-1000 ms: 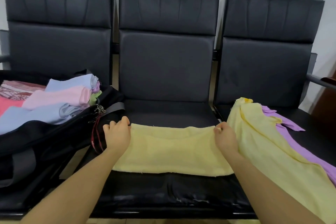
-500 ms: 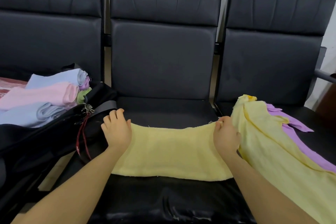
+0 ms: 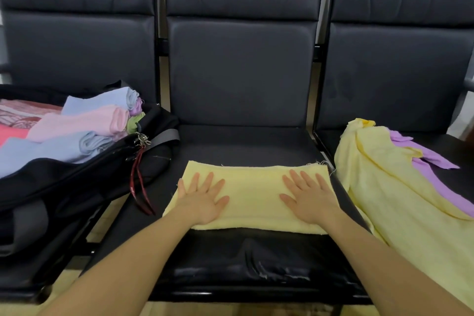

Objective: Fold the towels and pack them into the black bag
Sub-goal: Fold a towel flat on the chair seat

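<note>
Black fabric bag (image 3: 77,182) far left, part-packed with folded pastel towels (image 3: 77,133). Pale yellow towel (image 3: 252,192) half-folded on middle seat; left hand (image 3: 202,199), right hand (image 3: 309,199) pressing flat, fingers spread. Unfolded yellow, purple towels (image 3: 400,187) right remain

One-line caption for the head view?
Both hands, left and right, press flat a folded yellow towel beside the black bag.

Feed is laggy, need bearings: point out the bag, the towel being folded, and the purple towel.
bag (image 3: 77,182), head view, black front wall.
folded towel (image 3: 252,187), head view, bare middle between the hands.
purple towel (image 3: 433,158), head view, flat corner.
</note>
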